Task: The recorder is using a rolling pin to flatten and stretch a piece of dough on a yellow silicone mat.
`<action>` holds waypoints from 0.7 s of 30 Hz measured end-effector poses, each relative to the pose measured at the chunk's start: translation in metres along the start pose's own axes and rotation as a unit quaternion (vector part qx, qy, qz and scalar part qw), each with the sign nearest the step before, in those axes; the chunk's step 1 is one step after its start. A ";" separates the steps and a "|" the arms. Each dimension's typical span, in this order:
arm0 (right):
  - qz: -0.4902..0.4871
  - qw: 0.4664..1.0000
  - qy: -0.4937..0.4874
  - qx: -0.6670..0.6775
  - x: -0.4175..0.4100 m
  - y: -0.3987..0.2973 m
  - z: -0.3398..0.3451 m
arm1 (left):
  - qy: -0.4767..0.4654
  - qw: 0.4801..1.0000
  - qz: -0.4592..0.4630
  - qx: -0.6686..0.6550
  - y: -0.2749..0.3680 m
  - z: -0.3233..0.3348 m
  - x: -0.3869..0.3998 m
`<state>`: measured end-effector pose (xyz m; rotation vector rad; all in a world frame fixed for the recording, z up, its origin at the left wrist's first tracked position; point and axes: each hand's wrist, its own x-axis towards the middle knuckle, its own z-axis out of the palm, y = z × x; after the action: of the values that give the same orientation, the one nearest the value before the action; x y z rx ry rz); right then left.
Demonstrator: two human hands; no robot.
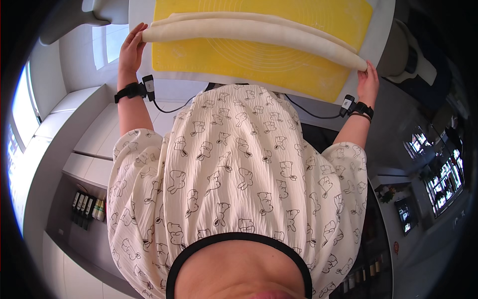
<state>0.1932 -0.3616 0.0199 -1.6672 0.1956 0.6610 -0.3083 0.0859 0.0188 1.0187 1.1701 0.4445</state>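
A long roll of pale dough (pixel 246 31) stretches across a yellow silicone pastry mat (pixel 239 58), bowed by the wide lens. Along its far side runs a flat strip of the same sheet, not rolled up. My left hand (pixel 131 50) holds the roll's left end, just past the mat's edge. At the opposite end my right hand (pixel 369 82) grips the tip with its fingers, near the mat's right edge. The roll's end faces are partly hidden by my fingers.
The mat lies on a white table (pixel 381 22) whose near edge is close to my body. Cables lead from black wrist-worn devices (pixel 148 88) on both arms. Grey chairs (pixel 71 28) stand at the upper left and a further seat (pixel 414 56) at the right.
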 end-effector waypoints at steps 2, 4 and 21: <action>-0.003 1.000 -0.010 -0.009 0.002 -0.003 0.003 | -0.003 1.000 0.003 0.008 0.000 -0.002 0.004; 0.001 1.000 -0.010 -0.011 0.002 -0.005 0.008 | -0.005 1.000 0.006 0.016 0.001 -0.003 0.007; -0.019 0.998 -0.055 -0.008 0.053 -0.014 0.029 | -0.026 0.999 0.035 0.022 0.013 -0.005 0.053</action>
<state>0.2345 -0.3191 0.0023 -1.6405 0.0804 0.7241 -0.2906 0.1339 0.0006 1.1054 1.1039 0.4472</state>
